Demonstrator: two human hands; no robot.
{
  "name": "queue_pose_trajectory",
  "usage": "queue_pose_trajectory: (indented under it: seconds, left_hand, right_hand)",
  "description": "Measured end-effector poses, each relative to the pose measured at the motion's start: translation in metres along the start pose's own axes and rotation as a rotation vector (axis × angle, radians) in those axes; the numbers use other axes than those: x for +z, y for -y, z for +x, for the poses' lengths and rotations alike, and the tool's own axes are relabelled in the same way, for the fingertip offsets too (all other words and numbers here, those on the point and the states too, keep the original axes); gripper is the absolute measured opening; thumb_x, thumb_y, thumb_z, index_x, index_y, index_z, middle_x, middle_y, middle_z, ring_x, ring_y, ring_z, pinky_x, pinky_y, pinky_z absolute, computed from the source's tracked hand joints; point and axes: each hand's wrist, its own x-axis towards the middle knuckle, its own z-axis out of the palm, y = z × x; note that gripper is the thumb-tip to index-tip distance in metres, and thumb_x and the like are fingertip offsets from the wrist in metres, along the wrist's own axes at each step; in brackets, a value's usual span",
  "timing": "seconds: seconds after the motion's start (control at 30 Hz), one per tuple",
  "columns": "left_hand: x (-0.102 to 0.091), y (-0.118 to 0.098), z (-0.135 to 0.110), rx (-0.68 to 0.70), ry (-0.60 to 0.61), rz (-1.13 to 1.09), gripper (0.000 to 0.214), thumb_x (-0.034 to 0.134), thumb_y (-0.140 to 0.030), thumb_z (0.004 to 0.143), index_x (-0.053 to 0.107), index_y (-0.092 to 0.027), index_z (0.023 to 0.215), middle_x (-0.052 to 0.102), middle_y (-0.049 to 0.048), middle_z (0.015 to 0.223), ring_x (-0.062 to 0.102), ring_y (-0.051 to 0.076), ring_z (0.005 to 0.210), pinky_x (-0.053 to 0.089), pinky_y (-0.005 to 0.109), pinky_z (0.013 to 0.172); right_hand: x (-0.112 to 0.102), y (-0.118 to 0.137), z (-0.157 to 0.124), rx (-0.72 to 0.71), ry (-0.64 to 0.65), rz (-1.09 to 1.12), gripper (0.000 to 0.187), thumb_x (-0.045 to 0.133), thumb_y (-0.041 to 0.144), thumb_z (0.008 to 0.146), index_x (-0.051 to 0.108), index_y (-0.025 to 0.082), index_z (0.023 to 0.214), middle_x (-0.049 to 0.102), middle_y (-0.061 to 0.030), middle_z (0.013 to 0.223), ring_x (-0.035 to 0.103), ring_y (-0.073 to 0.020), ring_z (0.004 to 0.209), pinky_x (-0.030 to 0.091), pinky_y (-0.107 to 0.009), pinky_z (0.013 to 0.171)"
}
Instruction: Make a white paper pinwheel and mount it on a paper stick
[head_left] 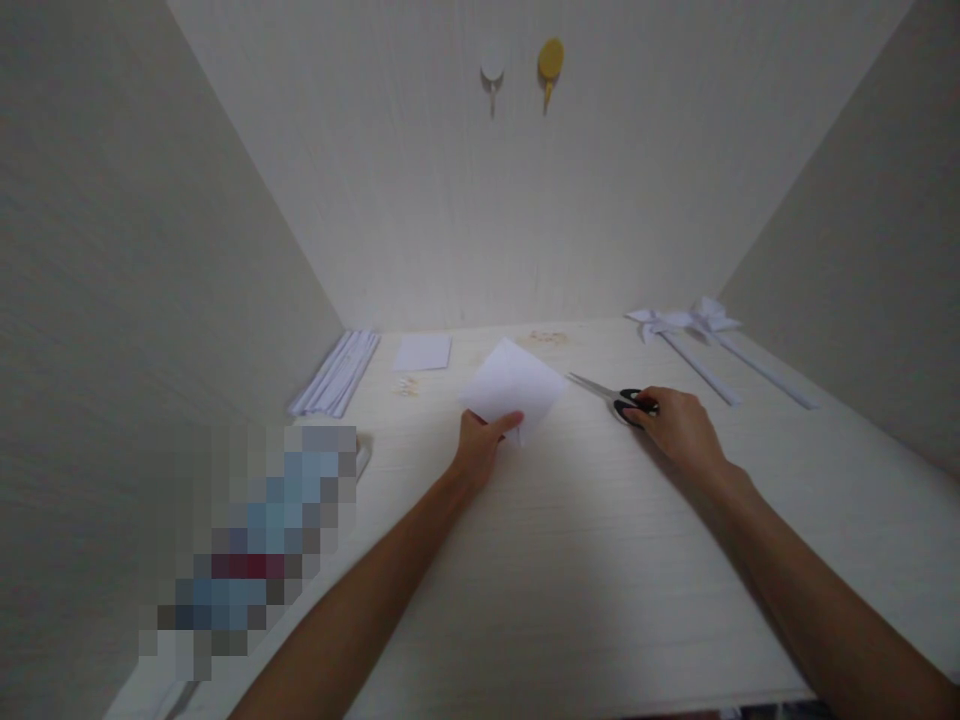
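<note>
My left hand (478,445) pinches a square white sheet of paper (511,380) by its near corner, thumb on top. The sheet is turned like a diamond, with faint lines on it. To the right, my right hand (679,430) has its fingers closed on the black handles of a pair of scissors (628,400). The blades point left toward the paper and stay apart from it; they look closed or nearly so. The scissors are at or just above the table; I cannot tell which.
White paper rods (337,375) lie in a bundle at the back left, beside a stack of white paper squares (424,352). Small pale bits (407,386) lie nearby, with more wooden-looking bits (549,338) behind. Two paper pinwheels (709,318) on sticks lie back right. A pixelated object (255,540) lies left.
</note>
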Motion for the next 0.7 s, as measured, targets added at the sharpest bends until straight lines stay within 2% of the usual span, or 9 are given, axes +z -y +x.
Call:
queue_pose_trajectory:
  seconds: [0.37, 0.7]
  left_hand:
    - [-0.002, 0.002, 0.001, 0.026, 0.017, 0.038, 0.029, 0.073, -0.016, 0.047, 0.065, -0.012, 0.074, 0.066, 0.0054, 0.077, 0.06, 0.015, 0.071, 0.046, 0.028, 0.067]
    - [0.0, -0.001, -0.001, 0.004, 0.013, 0.002, 0.035, 0.073, -0.014, 0.046, 0.064, -0.012, 0.079, 0.067, 0.005, 0.08, 0.06, 0.014, 0.069, 0.046, 0.026, 0.065]
  right_hand:
    - [0.008, -0.006, 0.003, -0.065, 0.015, -0.049, 0.023, 0.056, 0.026, 0.072, 0.066, 0.012, 0.087, 0.064, -0.0126, 0.087, 0.058, -0.0245, 0.077, 0.042, -0.031, 0.065]
    - [0.014, -0.011, 0.008, -0.084, 0.06, -0.025, 0.016, 0.054, 0.021, 0.073, 0.063, 0.013, 0.083, 0.063, -0.0102, 0.084, 0.058, -0.021, 0.077, 0.041, -0.028, 0.065]
